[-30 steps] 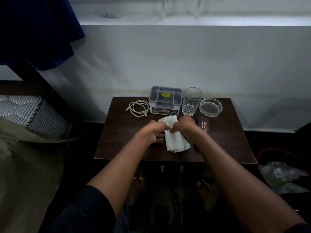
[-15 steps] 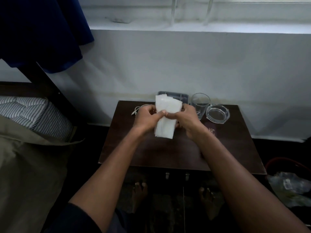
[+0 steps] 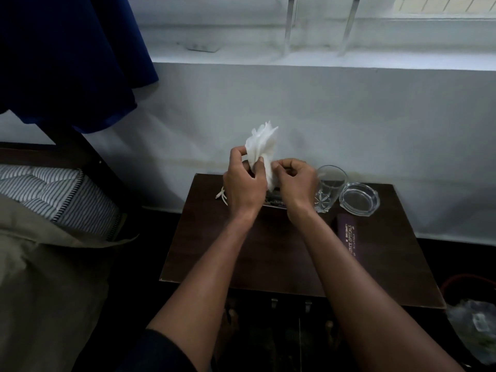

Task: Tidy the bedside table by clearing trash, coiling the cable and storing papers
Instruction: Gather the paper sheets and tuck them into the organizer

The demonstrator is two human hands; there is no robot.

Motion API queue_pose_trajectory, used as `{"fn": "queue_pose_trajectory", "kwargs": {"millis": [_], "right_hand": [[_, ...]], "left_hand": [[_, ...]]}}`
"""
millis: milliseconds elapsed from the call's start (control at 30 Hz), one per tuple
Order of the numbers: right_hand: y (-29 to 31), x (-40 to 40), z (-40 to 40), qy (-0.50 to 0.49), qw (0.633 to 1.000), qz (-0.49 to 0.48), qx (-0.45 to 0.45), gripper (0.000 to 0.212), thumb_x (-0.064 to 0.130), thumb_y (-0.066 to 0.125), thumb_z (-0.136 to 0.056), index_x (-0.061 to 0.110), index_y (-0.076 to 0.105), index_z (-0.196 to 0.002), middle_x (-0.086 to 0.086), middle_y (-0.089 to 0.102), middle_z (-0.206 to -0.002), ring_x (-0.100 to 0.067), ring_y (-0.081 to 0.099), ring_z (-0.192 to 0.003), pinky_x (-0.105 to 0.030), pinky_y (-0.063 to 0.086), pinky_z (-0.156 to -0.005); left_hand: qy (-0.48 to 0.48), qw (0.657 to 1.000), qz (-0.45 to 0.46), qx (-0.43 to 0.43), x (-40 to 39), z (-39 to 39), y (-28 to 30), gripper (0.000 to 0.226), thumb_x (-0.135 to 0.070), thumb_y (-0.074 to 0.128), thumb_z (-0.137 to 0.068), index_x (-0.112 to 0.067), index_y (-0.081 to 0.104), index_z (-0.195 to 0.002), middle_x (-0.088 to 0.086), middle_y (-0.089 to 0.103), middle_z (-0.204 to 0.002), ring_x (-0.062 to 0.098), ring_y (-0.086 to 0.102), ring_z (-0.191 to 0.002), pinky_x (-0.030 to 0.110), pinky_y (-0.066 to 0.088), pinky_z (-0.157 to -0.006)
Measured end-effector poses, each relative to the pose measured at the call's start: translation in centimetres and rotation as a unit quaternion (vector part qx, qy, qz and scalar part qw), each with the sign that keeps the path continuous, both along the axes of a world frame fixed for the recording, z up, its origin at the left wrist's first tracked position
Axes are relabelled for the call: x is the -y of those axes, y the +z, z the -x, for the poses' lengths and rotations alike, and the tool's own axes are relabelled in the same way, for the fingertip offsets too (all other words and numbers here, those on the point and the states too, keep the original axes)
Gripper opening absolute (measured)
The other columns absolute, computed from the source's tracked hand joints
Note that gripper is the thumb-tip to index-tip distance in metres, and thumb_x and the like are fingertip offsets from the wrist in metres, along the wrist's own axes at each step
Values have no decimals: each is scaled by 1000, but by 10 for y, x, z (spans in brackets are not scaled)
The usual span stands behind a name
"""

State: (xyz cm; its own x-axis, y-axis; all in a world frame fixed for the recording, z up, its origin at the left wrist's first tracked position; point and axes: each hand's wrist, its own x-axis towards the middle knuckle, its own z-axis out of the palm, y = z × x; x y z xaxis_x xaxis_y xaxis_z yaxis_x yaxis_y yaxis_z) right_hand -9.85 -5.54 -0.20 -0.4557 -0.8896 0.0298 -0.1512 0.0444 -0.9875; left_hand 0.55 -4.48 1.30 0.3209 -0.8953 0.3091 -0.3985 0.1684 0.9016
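A bunch of white papers (image 3: 261,146) stands upright above the back of the dark wooden bedside table (image 3: 268,253). My left hand (image 3: 243,183) grips the papers along their left side and lower part. My right hand (image 3: 295,181) pinches their lower right edge. Only an end of the white cable (image 3: 221,196) shows on the table, left of my left hand. The grey organiser box (image 3: 273,202) is almost wholly hidden behind my hands.
A drinking glass (image 3: 328,187), a glass ashtray (image 3: 359,198) and a maroon spectacle case (image 3: 349,238) sit on the table's right side. A bed with a striped mattress (image 3: 53,194) lies left. A bin with plastic trash (image 3: 475,323) stands at lower right.
Both hands lifted the papers off the table, brought them upright and raised them towards the wall. The camera tilted up and moved closer.
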Motion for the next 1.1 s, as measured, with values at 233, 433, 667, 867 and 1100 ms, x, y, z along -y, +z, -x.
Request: {"fn": "queue_pose_trajectory", "kwargs": {"millis": [233,433,667,867,1100], "right_hand": [[-3,8,-4,104,991,-40,77,43,-2,43,-100,22,78,-96,-15,81,-100,-43,76,-99,-67,60,-87],[0,7,-10,119,985,-17,126,39,-1,43,-106,10,75,-126,-3,79,-115,-15,73,-109,-32,60,-96],[8,-2,-9,168,974,-3,155,50,-13,39,-96,19,74,-113,-5,79,-109,-14,74,-98,-25,59,-78],[6,0,-9,174,975,-2,136,42,-2,39,-106,23,71,-115,9,75,-98,-5,67,-91,-26,54,-82],[11,-3,-13,172,977,-1,122,40,-8,49,-95,12,76,-119,9,81,-100,-3,75,-95,-24,58,-79]], "left_hand": [[-56,998,-37,-22,9,0,-13,26,-20,64,-101,-21,56,-125,-33,68,-70,-3,68,-71,23,53,-66],[-74,993,-88,-39,16,3,-19,26,-22,55,-107,-17,61,-132,-9,69,-87,5,67,-76,33,56,-75],[-122,990,-66,-10,20,5,-17,36,-18,48,-107,-22,57,-142,-9,69,-118,13,66,-107,29,53,-89],[-114,986,-107,-53,27,3,-16,33,-21,45,-109,-23,60,-138,-8,69,-113,13,65,-103,30,51,-88],[-159,972,-164,-60,24,-1,-11,46,-17,53,-88,-34,57,-130,-4,74,-113,20,71,-107,51,60,-97]]}}
